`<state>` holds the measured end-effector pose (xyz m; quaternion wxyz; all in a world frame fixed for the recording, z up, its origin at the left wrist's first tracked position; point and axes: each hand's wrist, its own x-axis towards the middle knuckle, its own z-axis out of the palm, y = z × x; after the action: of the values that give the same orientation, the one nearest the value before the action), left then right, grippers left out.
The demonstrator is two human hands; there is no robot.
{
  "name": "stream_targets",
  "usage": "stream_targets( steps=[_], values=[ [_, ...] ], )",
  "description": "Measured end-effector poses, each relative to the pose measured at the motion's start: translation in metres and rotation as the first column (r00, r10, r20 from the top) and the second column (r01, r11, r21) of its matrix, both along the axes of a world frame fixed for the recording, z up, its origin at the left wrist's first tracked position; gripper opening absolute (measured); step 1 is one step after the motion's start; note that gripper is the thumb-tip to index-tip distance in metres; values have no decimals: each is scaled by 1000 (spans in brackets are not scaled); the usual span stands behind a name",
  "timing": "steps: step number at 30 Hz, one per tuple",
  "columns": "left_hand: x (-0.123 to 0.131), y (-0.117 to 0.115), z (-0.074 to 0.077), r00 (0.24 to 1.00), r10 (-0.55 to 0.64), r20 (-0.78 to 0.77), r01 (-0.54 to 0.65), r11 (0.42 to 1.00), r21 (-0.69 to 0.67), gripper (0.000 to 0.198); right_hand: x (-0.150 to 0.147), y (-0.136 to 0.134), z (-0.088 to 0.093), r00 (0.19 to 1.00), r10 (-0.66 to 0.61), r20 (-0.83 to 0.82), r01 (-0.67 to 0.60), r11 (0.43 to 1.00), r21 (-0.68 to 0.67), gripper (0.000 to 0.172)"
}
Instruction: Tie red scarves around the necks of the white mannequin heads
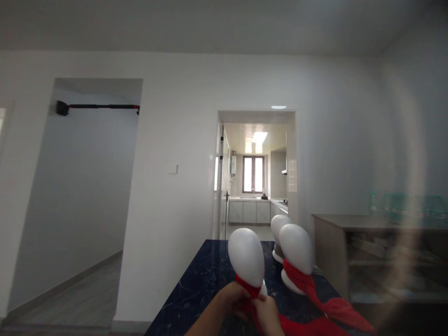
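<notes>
A smooth white mannequin head [246,255] stands close in front of me, with a red scarf [248,283] around its neck. My left hand [234,296] and my right hand [265,309] meet at the front of that neck, both closed on the scarf. The fingers partly cover the cloth, so whether it is knotted cannot be seen. To the right, a second white head [297,247] wears another red scarf [301,279] whose long end trails rightward. Behind it is a third white head [280,228].
The heads stand on a dark blue marble-patterned table [199,275]. More red cloth [311,327] lies at its near right. A wooden shelf unit [331,247] is beyond the table's right side. A doorway to a kitchen [249,212] opens ahead.
</notes>
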<state>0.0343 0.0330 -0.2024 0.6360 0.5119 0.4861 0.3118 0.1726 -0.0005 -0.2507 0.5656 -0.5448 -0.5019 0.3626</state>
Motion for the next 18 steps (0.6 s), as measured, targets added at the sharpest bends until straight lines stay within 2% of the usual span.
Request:
stream_targets(
  steps=[3,9,13,18],
  values=[
    [-3,-1,6,1000,-25,-16,25,1000,4,29,15,2,0,982,-24,187,32,999,-41,11],
    [-5,-4,11,996,-81,-27,80,996,-42,16,34,1,-3,935,-56,349,88,993,-76,20],
    [-10,-6,11,997,-71,-28,70,997,-20,28,34,-5,1,897,-41,439,80,994,-70,14],
    [-17,-7,11,995,-52,-90,59,995,85,40,33,-16,18,758,-19,652,69,996,-51,25]
  ],
)
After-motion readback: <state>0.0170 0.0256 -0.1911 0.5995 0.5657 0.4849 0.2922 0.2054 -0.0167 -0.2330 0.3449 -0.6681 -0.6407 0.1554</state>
